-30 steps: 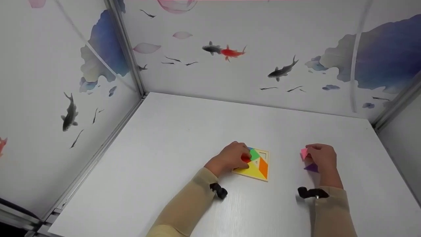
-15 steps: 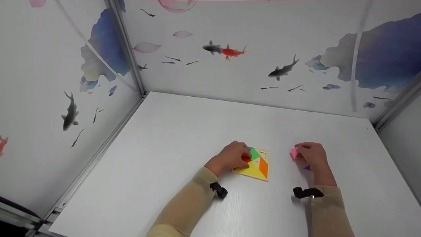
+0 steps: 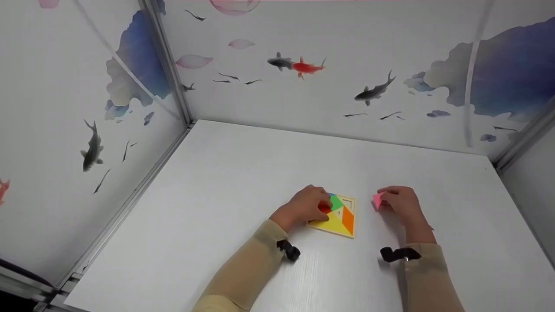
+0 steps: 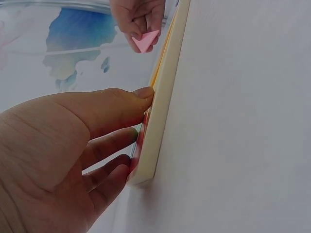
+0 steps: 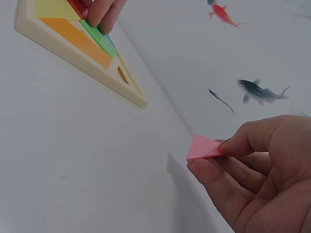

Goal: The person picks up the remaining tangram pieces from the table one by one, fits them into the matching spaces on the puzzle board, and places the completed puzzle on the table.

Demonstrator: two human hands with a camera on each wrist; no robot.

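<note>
My left hand [image 3: 305,208] rests on the left part of a square tangram board [image 3: 321,230]. In the left wrist view its thumb and fingertips touch the board's top face. A yellow triangle [image 3: 331,225], an orange piece [image 3: 347,221], a green piece [image 3: 336,202] and a partly covered red piece [image 3: 324,209] lie in the frame. Bare recesses show at the upper right corner and near the middle. Right of the board, my right hand [image 3: 402,206] pinches a pink triangle [image 5: 203,148] between thumb and fingers, raised above the table.
The white table [image 3: 243,173] is bounded by printed panels, with the back wall [image 3: 303,104] beyond it. A small dark tip [image 3: 432,229] shows beside the right wrist. Black wrist mounts [image 3: 288,250] stick out from the sleeves.
My right hand has moved left toward the board with the pink triangle. The purple piece seen earlier is now largely hidden by the right arm. The left hand has stayed still.
</note>
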